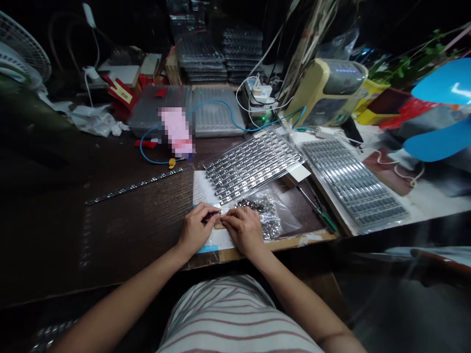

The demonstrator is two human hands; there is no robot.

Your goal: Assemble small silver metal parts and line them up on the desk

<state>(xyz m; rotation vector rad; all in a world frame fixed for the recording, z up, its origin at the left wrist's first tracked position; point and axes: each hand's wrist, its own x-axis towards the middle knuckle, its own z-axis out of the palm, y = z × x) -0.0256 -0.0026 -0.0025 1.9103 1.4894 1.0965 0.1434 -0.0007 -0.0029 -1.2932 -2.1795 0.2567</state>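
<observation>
My left hand (pixel 196 229) is closed near the table's front edge, its thumb and fingers around a small dark metal piece (pixel 212 215) that is mostly covered. Close beside it, the fingertips of my right hand (pixel 246 229) are pinched together; what they hold is too small and hidden to tell. Both hands are over a white sheet of paper (pixel 200 189). To the right of my right hand lies a clear plastic bag (pixel 290 215) with many small shiny metal parts (pixel 271 223). Behind the hands, a clear tray (pixel 257 164) carries rows of shiny metal parts.
A single metal strip (pixel 134 186) lies on the dark table (pixel 121 230) at left. A second filled tray (pixel 353 181) and a green-handled screwdriver (pixel 327 220) are at right. A blue cable (pixel 147 152) crosses behind, before stacked clear trays (pixel 219 113). A blue-bladed fan (pixel 437 113) stands far right.
</observation>
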